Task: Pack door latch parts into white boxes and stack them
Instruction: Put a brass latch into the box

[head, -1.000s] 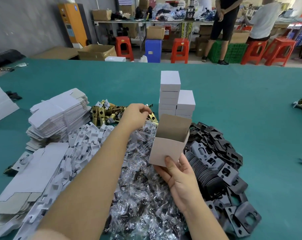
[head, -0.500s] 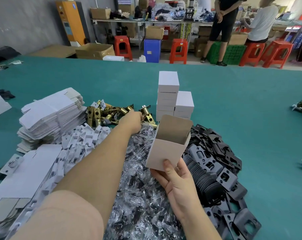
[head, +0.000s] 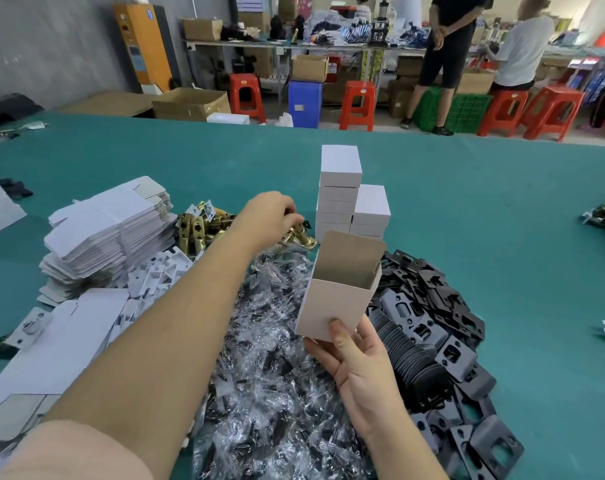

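My right hand point(head: 354, 358) holds an open white box point(head: 335, 296) upright by its bottom, its top flap raised. My left hand point(head: 269, 216) reaches forward and grips a brass latch point(head: 302, 237) just above the pile of brass latches point(head: 197, 228). Two stacks of closed white boxes point(head: 340, 192) stand side by side just behind the open box, the left stack taller.
Flat white box blanks point(head: 110, 230) are stacked at the left, with white plastic pieces point(head: 152, 275) beside them. Small clear bags of screws point(head: 273, 375) lie in the middle. Black metal plates point(head: 429, 327) are heaped at the right. People and red stools stand beyond the green table point(head: 484, 220).
My left hand closed on a brass latch in the pile and has lifted it a little toward the open box. My right hand keeps the box nearly still.
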A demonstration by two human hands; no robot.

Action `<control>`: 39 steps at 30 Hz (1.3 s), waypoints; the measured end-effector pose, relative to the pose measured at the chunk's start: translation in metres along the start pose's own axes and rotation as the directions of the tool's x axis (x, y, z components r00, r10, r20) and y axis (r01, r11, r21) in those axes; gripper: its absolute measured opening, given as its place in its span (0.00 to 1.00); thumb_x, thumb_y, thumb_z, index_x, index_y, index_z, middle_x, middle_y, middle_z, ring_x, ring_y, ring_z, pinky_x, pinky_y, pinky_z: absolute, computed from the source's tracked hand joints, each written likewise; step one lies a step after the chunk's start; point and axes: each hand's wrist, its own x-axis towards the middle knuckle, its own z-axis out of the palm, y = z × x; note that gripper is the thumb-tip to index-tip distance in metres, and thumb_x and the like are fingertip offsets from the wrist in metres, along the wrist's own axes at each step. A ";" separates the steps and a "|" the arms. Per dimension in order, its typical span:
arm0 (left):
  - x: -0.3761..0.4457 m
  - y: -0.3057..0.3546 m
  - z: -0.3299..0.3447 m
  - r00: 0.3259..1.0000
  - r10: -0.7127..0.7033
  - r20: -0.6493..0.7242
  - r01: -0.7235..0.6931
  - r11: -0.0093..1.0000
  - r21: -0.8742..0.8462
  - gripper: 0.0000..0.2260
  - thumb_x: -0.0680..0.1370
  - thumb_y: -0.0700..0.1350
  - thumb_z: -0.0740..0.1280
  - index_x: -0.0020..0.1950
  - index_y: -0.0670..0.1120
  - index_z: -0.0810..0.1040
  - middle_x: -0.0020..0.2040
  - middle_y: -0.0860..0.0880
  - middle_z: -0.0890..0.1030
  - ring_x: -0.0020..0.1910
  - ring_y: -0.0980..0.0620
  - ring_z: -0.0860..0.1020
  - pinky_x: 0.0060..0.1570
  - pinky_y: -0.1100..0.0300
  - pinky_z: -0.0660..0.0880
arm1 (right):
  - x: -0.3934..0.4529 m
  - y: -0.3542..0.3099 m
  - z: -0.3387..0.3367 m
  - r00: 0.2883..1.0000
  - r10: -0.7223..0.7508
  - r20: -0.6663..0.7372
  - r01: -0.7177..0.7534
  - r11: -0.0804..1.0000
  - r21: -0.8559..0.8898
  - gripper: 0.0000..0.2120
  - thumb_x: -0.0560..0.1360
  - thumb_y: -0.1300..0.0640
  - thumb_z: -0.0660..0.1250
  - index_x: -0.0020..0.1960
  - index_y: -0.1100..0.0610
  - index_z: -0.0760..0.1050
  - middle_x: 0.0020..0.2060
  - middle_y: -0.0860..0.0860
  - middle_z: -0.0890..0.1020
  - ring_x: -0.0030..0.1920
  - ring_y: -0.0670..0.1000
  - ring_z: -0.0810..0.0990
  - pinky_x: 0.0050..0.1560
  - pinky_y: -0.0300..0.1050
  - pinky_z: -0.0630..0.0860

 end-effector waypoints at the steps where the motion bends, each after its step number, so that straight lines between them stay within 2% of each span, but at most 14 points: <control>1: -0.002 0.003 -0.007 0.999 0.021 -0.041 -0.022 1.000 -0.020 0.12 0.82 0.52 0.67 0.54 0.45 0.84 0.47 0.49 0.82 0.48 0.47 0.79 0.50 0.53 0.76 | 0.000 0.000 0.000 1.000 0.000 0.001 0.000 1.000 -0.001 0.16 0.69 0.59 0.75 0.56 0.52 0.85 0.56 0.57 0.87 0.57 0.60 0.86 0.49 0.49 0.85; 5: -0.017 0.017 -0.048 0.983 0.083 -0.162 -0.095 0.993 -0.070 0.14 0.80 0.56 0.69 0.49 0.46 0.84 0.42 0.51 0.81 0.44 0.50 0.78 0.44 0.56 0.72 | -0.001 0.001 -0.001 1.000 -0.005 0.010 0.006 0.999 -0.037 0.17 0.68 0.57 0.77 0.57 0.51 0.84 0.57 0.58 0.86 0.57 0.61 0.86 0.50 0.50 0.85; 8: -0.041 0.029 -0.084 0.960 0.081 -0.268 -0.125 0.980 -0.152 0.13 0.78 0.57 0.71 0.44 0.48 0.84 0.33 0.54 0.77 0.32 0.59 0.73 0.33 0.65 0.66 | -0.001 0.002 -0.001 1.000 -0.012 0.022 0.014 0.998 -0.058 0.18 0.69 0.56 0.77 0.58 0.51 0.84 0.59 0.58 0.85 0.58 0.63 0.85 0.53 0.54 0.85; 10: -0.060 0.037 -0.108 0.933 0.081 -0.350 -0.176 0.953 -0.248 0.12 0.78 0.57 0.71 0.44 0.49 0.84 0.30 0.53 0.75 0.27 0.59 0.68 0.28 0.70 0.63 | -0.001 0.002 0.000 1.000 -0.016 0.025 0.018 0.998 -0.060 0.17 0.69 0.57 0.77 0.57 0.49 0.84 0.58 0.57 0.86 0.58 0.62 0.85 0.52 0.53 0.85; 13: -0.086 0.052 -0.138 0.906 0.092 -0.414 -0.281 0.861 -0.424 0.12 0.79 0.57 0.71 0.46 0.48 0.84 0.32 0.50 0.79 0.27 0.57 0.70 0.27 0.65 0.67 | -0.002 0.002 0.002 0.999 -0.026 0.027 0.028 0.996 -0.079 0.14 0.70 0.58 0.75 0.54 0.46 0.85 0.57 0.56 0.86 0.58 0.60 0.85 0.50 0.49 0.85; 15: -0.100 0.063 -0.147 0.910 0.096 -0.404 -0.326 0.766 -0.554 0.13 0.79 0.55 0.70 0.46 0.45 0.84 0.33 0.51 0.80 0.28 0.54 0.73 0.28 0.62 0.71 | -0.003 0.002 0.001 0.999 -0.022 0.033 0.024 0.996 -0.086 0.13 0.71 0.58 0.75 0.54 0.46 0.85 0.58 0.57 0.86 0.58 0.61 0.85 0.50 0.48 0.85; 17: -0.110 0.073 -0.145 0.927 0.118 -0.357 -0.328 0.716 -0.616 0.13 0.80 0.53 0.69 0.45 0.43 0.83 0.32 0.51 0.80 0.28 0.55 0.73 0.27 0.63 0.72 | -0.004 0.002 0.001 0.999 -0.023 0.039 0.027 0.995 -0.099 0.13 0.71 0.57 0.75 0.54 0.46 0.85 0.57 0.57 0.86 0.58 0.62 0.85 0.50 0.48 0.85; 20: -0.115 0.084 -0.128 0.949 0.141 -0.281 -0.289 0.741 -0.606 0.12 0.77 0.55 0.70 0.44 0.47 0.84 0.30 0.47 0.79 0.26 0.53 0.70 0.26 0.60 0.68 | -0.005 0.001 0.002 0.998 -0.030 0.064 0.037 0.992 -0.119 0.14 0.70 0.54 0.77 0.55 0.46 0.85 0.57 0.56 0.86 0.58 0.61 0.85 0.50 0.49 0.85; 22: -0.115 0.084 -0.115 0.953 0.128 -0.275 -0.270 0.774 -0.572 0.11 0.77 0.54 0.71 0.43 0.47 0.85 0.28 0.46 0.76 0.26 0.54 0.67 0.26 0.62 0.64 | -0.006 0.000 0.002 0.997 -0.030 0.068 0.038 0.991 -0.126 0.15 0.68 0.52 0.78 0.55 0.47 0.85 0.57 0.57 0.85 0.58 0.61 0.85 0.50 0.49 0.85; 26: -0.117 0.080 -0.104 0.952 0.111 -0.284 -0.242 0.842 -0.482 0.08 0.77 0.52 0.73 0.43 0.49 0.85 0.26 0.59 0.74 0.25 0.59 0.68 0.28 0.71 0.63 | -0.006 0.000 0.002 0.997 -0.031 0.071 0.039 0.992 -0.118 0.15 0.70 0.53 0.77 0.56 0.48 0.85 0.57 0.57 0.85 0.58 0.62 0.85 0.49 0.49 0.85; 30: -0.118 0.078 -0.101 0.947 0.171 -0.271 -0.268 0.887 -0.377 0.07 0.77 0.53 0.73 0.44 0.51 0.85 0.32 0.59 0.78 0.32 0.60 0.74 0.33 0.70 0.67 | -0.007 -0.001 0.003 0.996 -0.033 0.079 0.042 0.993 -0.113 0.15 0.69 0.53 0.77 0.56 0.47 0.85 0.57 0.56 0.86 0.57 0.61 0.85 0.48 0.49 0.85; 33: -0.117 0.079 -0.095 0.964 0.222 -0.148 -0.254 0.933 -0.254 0.10 0.76 0.57 0.73 0.45 0.51 0.87 0.40 0.54 0.78 0.40 0.57 0.75 0.43 0.56 0.73 | -0.007 0.000 0.002 0.995 -0.048 0.092 0.059 0.989 -0.132 0.14 0.71 0.53 0.77 0.56 0.47 0.84 0.57 0.57 0.85 0.58 0.61 0.85 0.49 0.50 0.85; 35: -0.118 0.081 -0.090 0.974 0.217 -0.071 -0.227 0.951 -0.210 0.11 0.74 0.60 0.73 0.45 0.53 0.87 0.44 0.55 0.73 0.45 0.57 0.73 0.46 0.54 0.73 | -0.008 0.000 0.003 0.993 -0.051 0.106 0.066 0.988 -0.141 0.13 0.73 0.52 0.78 0.57 0.48 0.83 0.57 0.58 0.85 0.58 0.62 0.85 0.49 0.52 0.85; 39: -0.124 0.082 -0.080 0.967 0.251 -0.048 -0.255 0.954 -0.157 0.11 0.73 0.60 0.74 0.42 0.54 0.87 0.58 0.52 0.71 0.62 0.53 0.66 0.62 0.51 0.69 | -0.008 0.000 0.006 0.990 -0.060 0.126 0.074 0.991 -0.111 0.25 0.64 0.41 0.84 0.57 0.45 0.82 0.57 0.56 0.85 0.58 0.62 0.85 0.51 0.53 0.84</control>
